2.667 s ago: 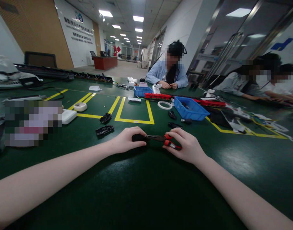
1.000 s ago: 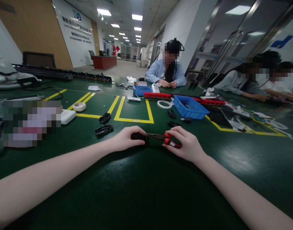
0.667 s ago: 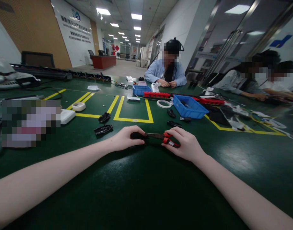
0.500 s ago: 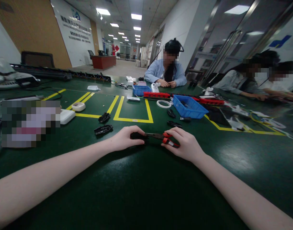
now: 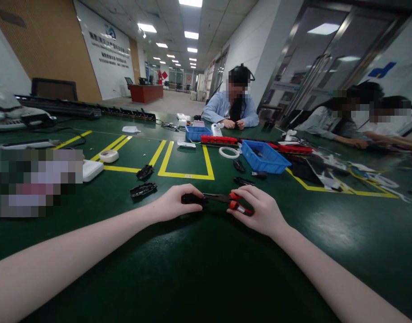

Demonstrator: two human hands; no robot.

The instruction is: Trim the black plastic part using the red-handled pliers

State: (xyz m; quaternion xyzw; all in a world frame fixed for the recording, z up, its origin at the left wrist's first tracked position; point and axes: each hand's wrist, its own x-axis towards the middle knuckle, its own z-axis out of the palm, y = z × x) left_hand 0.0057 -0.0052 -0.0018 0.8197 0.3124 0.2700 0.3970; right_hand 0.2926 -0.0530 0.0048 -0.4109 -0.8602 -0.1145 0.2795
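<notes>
At the left, a white box (image 5: pixel 93 170) and a tape roll (image 5: pixel 109 156) lie on the green table (image 5: pixel 206 273), well apart from the work. Next come two black shells (image 5: pixel 143 189) (image 5: pixel 146 172), near the left forearm.

The left hand (image 5: pixel 176 200) is closed on a black part (image 5: pixel 191 199), pinching it between thumb and fingers just above or on the table; contact with the surface cannot be told. Brace this wrist. A firm pinch should prevent the part from twisting under load.

To the right of the part are the pliers (image 5: pixel 220 198), level, nose pointing left. The tips meet the part's right end beside the left fingertips. Whether the jaws bite on it cannot be told. Seat the tips squarely before applying force, and hold fingertips clear: a slip could pinch skin or mar the part.

The right hand (image 5: pixel 265 210) grips the pliers by their red handles, which stand apart. Squeeze gradually, in line with the part; a sideways lever could crack it.

Beyond the right hand lie small black pieces (image 5: pixel 239 166) (image 5: pixel 244 181) (image 5: pixel 259 174), beside a blue bin (image 5: pixel 269 167).
</notes>
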